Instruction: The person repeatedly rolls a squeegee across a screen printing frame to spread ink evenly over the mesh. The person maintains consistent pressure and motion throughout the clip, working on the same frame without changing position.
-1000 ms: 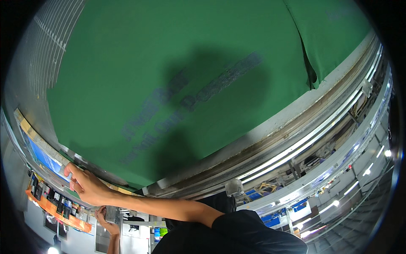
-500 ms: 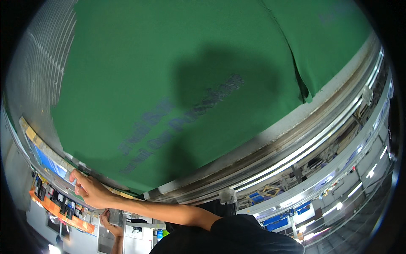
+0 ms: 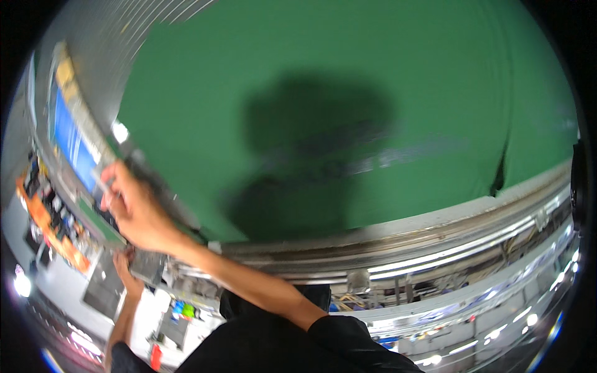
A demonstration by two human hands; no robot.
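A framed screen [image 3: 73, 146] with a blue panel and a worn, yellow-taped edge stands tilted along the left of a green fabric sheet [image 3: 429, 68]. My right hand [image 3: 138, 208] reaches across to the left, its fingers curled and closed on the frame's edge; motion blurs them a little. Lower down, my left hand [image 3: 126, 270] grips the frame's near end, its fingertips partly hidden. The fabric lies spread flat, with dark printed marks in the middle under a head-shaped shadow. Towards its right side runs a dark gap or fold [image 3: 501, 168].
A long metal rail [image 3: 448, 252] runs along the near edge of the fabric, with a small clamp-like block [image 3: 358, 281] on it. Ridged grey surface [image 3: 152, 28] shows at the far left. An orange shelf [image 3: 53, 224] with small items stands beyond the frame.
The view has turned left, so the fabric and rail sit differently. My right hand has come onto the frame's edge, its fingers closing there. My left hand stays at the near end.
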